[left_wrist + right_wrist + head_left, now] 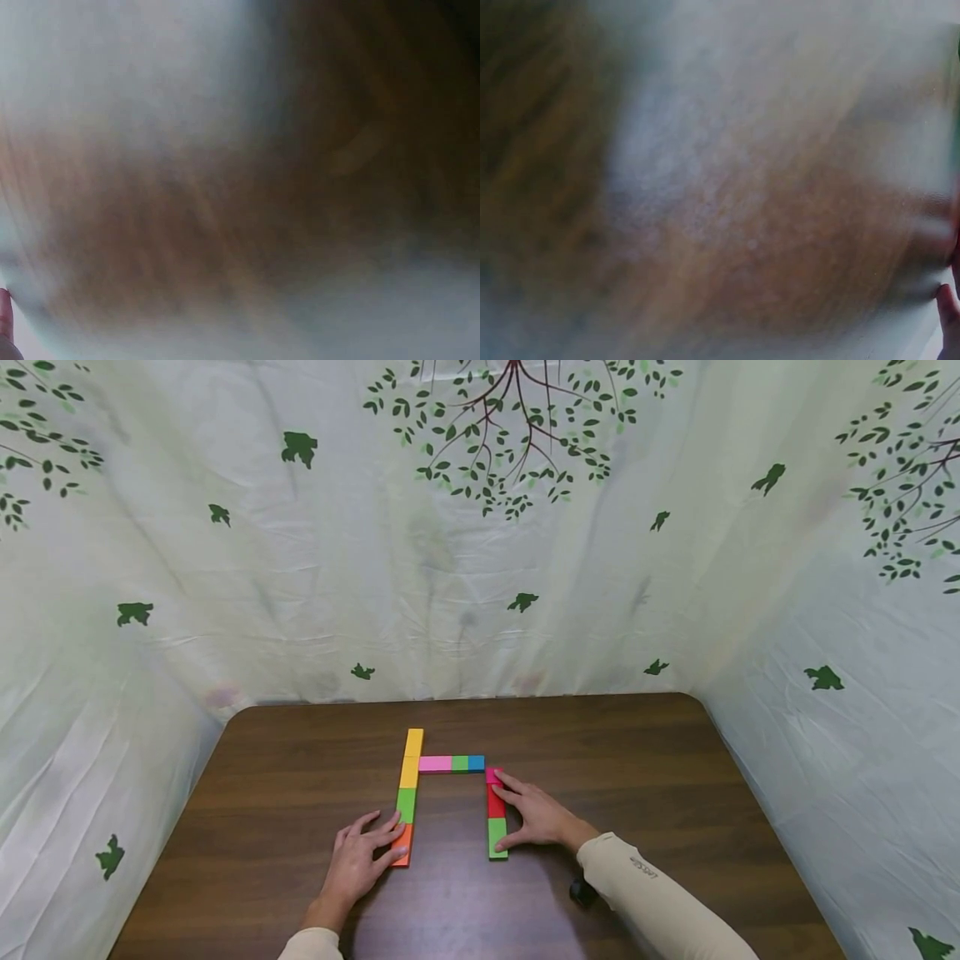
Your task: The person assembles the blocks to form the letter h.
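Note:
Coloured blocks form an angular H-like outline on the table. In the left column stand two yellow blocks [412, 758], a green block [407, 802] and an orange block [402, 847]. My left hand [354, 864] touches the orange block and the green one's lower end with extended fingers. A crossbar holds a pink block [435, 764], a small green block [460, 764] and a blue block [476, 764]. On the right are a magenta block [492, 775], a red block [496, 803] and a green block [497, 837]. My right hand [542, 816] rests its spread fingers and thumb along them.
The brown wooden table [637, 760] has rounded far corners. White curtains [337, 568] printed with leaves and birds surround it. Beside the right forearm lies a small black object [582, 892]. Both wrist views are mostly blurred brown and grey, with fingertips at their outer edges.

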### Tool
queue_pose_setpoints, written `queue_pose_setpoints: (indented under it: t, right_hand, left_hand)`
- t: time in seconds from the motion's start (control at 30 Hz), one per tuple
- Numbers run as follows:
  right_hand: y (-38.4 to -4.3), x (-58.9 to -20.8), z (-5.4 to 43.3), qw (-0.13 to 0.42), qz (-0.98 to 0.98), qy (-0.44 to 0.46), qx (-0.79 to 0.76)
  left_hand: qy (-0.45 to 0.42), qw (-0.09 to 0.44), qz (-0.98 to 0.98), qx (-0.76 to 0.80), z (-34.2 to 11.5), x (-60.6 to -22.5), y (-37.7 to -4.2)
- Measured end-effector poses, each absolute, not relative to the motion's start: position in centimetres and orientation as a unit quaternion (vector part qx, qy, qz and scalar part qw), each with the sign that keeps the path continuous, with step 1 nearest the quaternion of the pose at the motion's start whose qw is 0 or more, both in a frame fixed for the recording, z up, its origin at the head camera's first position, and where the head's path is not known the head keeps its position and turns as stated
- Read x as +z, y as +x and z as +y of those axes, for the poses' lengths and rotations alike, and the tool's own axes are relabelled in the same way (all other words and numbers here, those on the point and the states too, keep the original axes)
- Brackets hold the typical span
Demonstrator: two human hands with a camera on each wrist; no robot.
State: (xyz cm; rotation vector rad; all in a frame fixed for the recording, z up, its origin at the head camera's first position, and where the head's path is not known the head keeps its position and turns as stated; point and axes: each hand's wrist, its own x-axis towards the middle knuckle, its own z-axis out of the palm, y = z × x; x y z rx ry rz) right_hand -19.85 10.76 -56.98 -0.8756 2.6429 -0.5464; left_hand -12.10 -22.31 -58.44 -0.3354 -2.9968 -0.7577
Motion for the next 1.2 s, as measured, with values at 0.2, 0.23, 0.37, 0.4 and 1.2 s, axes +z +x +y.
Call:
queue_pose_setpoints:
  t: [0.2,0.23,0.37,0.4,1.2]
  right_hand:
    - [-19.91,-56.87,10.73,0.155,0.921,-0.303,-0.19]
    - [-19.92,-56.85,10.72,0.155,0.921,-0.303,-0.191]
    - [-19.92,-56.76,10.72,0.156,0.921,-0.302,-0.19]
    - [-19.92,-56.75,10.73,0.156,0.921,-0.303,-0.189]
    - [-19.18,-56.68,9.98,0.149,0.917,-0.318,-0.188]
  left_hand:
    - [-0.105,0.014,-0.964,-0.245,-22.27,-58.34,-12.13]
    - [-0.104,0.013,-0.964,-0.245,-22.26,-58.33,-12.15]
    - [-0.104,0.013,-0.964,-0.243,-22.21,-58.29,-12.17]
    - [-0.105,0.014,-0.964,-0.243,-22.21,-58.3,-12.16]
    - [-0.101,0.009,-0.965,-0.24,-22.24,-58.44,-12.06]
